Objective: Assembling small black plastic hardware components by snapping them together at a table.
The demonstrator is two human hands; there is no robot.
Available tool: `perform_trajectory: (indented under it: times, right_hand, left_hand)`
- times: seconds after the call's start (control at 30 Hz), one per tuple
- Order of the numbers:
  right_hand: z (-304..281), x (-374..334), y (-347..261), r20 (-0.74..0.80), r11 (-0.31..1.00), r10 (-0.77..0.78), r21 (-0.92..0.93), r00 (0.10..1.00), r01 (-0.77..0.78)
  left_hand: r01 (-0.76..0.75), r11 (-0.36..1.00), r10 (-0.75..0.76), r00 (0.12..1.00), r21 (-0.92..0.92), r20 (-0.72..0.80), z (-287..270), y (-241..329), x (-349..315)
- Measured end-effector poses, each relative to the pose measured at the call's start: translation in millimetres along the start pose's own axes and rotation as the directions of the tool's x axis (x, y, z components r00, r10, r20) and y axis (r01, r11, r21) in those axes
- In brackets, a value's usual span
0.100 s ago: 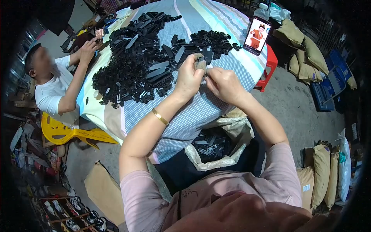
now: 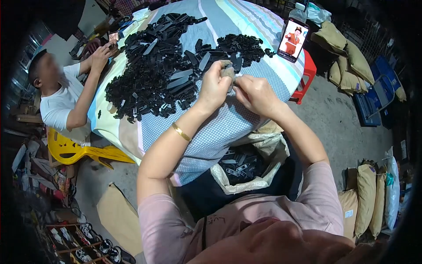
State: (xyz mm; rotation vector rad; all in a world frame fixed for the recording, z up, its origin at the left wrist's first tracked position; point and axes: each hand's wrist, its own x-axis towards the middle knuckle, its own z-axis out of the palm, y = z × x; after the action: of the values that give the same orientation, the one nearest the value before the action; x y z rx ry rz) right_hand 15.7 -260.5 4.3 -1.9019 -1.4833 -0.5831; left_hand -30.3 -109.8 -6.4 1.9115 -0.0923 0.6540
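Nearest: open white sack (image 2: 228,188) at the lap, dark loose pieces (image 2: 239,167) inside it, just below the desk (image 2: 165,141) edge. Left forearm wears a gold bracelet (image 2: 181,132). Beyond it, both hands meet over the patterned cloth, in front of the heaps. Left hand (image 2: 215,88) pinches a small grey piece (image 2: 230,86), mostly covered by fingers. Right hand (image 2: 257,93) curled inward, tips close against the piece; cannot tell whether it grips or only touches. Judgement on doing this well: left pinch firm and steady, right fingertips doing the fine work, the 2 hands close together, wrists low, piece turned so the contact point is visible rather than buried under fingers. Working over cloth is sensible; a slip would probably land softly. Farther: large heap of black parts (image 2: 145,88) to the left, flat grey pieces (image 2: 180,79) among them, smaller black heap (image 2: 241,46) to the right. Upright phone (image 2: 291,42) near a clear bottle (image 2: 299,14). Left side: 1 co-worker (image 2: 55,108), white shirt, hands raised near another phone.
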Motion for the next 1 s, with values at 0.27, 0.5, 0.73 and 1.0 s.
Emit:
perform_trajectory:
  times: [0.27,0.5,0.73,1.0]
  right_hand:
    - [8,-6,-9,-0.016,0.999,0.042,0.002,0.999,-0.042]
    - [-4,-4,-7,-0.001,0.932,0.339,0.140,0.941,-0.335]
    - [-57,-21,-3,0.569,0.810,0.217,0.349,0.793,-0.472]
    - [-45,-21,39,0.544,0.855,0.253,0.261,0.800,-0.448]
  left_hand:
    - [0.104,0.994,-0.105,0.994,-0.045,-0.038,0,20,-3]
    - [0.272,0.830,-0.244,0.962,-0.487,0.123,0,16,5]
    - [0.125,0.959,-0.217,0.900,0.253,0.379,-55,21,19]
    - [-0.263,0.665,-0.061,0.914,0.699,0.402,-38,5,2]
